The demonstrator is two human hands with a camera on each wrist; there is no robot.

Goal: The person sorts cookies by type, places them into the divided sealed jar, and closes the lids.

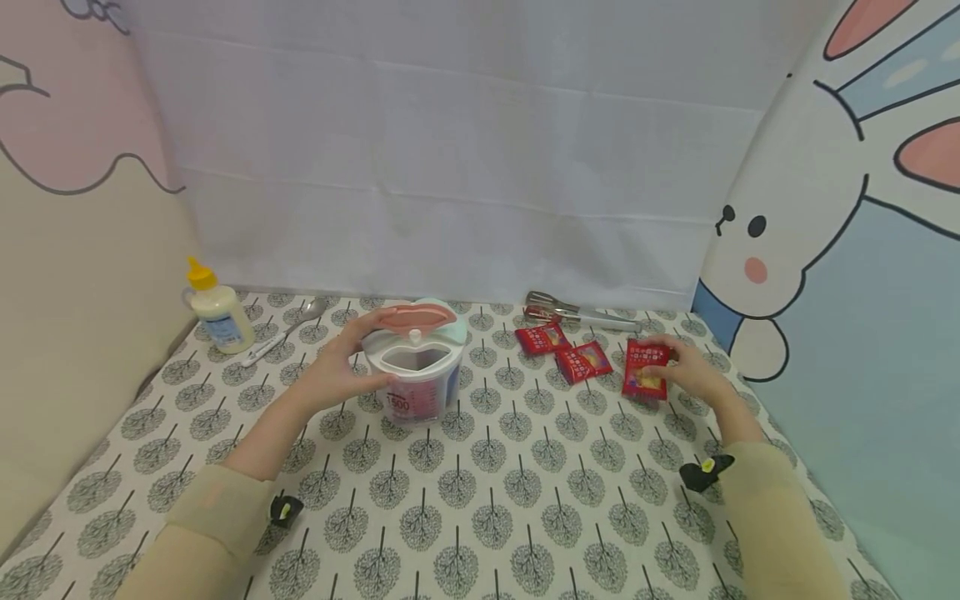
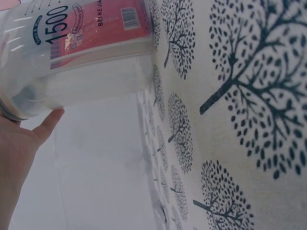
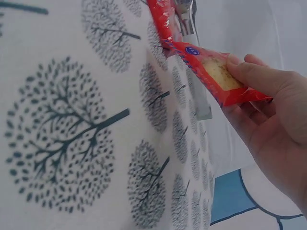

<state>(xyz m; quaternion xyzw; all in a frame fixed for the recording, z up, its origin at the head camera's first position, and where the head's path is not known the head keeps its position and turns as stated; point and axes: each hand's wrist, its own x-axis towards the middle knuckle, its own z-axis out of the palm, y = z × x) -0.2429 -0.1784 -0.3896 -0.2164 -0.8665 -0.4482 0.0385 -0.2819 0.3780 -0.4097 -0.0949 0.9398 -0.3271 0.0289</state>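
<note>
On the right of the counter (image 1: 480,467), your right hand (image 1: 692,373) pinches a red packet (image 1: 641,360), apart from two other packets (image 1: 583,362) near the tongs (image 1: 600,319); left of centre, your left hand (image 1: 339,367) grips the clear container (image 1: 423,398).

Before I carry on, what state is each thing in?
Storage canister: upright, lid on, pink flap apparently open, gripped by left hand
Held red packet: pinched in right hand
Other red packets: lying down
Tongs: lying down
Spoon: lying down
Squeeze bottle: standing, yellow nozzle cap on
</note>
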